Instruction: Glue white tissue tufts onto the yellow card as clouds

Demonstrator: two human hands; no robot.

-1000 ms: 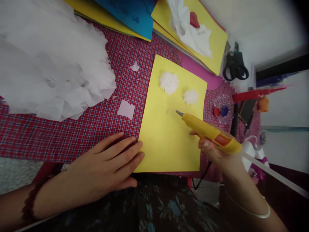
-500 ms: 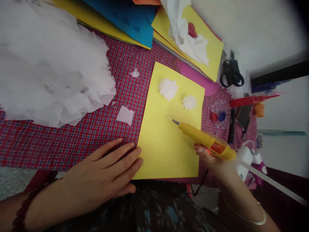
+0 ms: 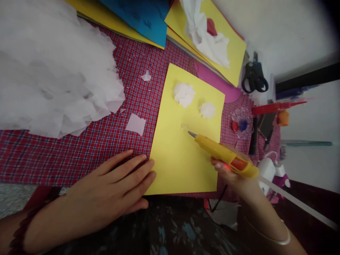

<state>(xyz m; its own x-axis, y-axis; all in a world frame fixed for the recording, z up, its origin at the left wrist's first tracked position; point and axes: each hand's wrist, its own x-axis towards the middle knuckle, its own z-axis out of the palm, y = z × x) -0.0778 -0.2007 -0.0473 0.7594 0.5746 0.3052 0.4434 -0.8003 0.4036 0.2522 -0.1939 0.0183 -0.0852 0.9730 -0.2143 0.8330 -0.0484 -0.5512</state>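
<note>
My right hand grips a yellow hot glue gun, with a long glue stick coming out of its back. Its metal tip hovers beside a small clear blob of glue on a yellow sheet of paper. Two crumpled white paper puffs, a larger one and a smaller one, sit on the sheet's upper part. My left hand lies flat, fingers stretched out, the fingertips touching the sheet's lower left edge.
A big pile of white tissue pieces covers the left of the checked cloth. Loose white squares lie nearby. Coloured sheets and crumpled tissue are at the back. Black-handled scissors and a glass dish stand right.
The glue gun's tip has drawn back slightly from the glue blob, which now shows apart from it. My left hand stays in place; the whole view has shifted a little.
</note>
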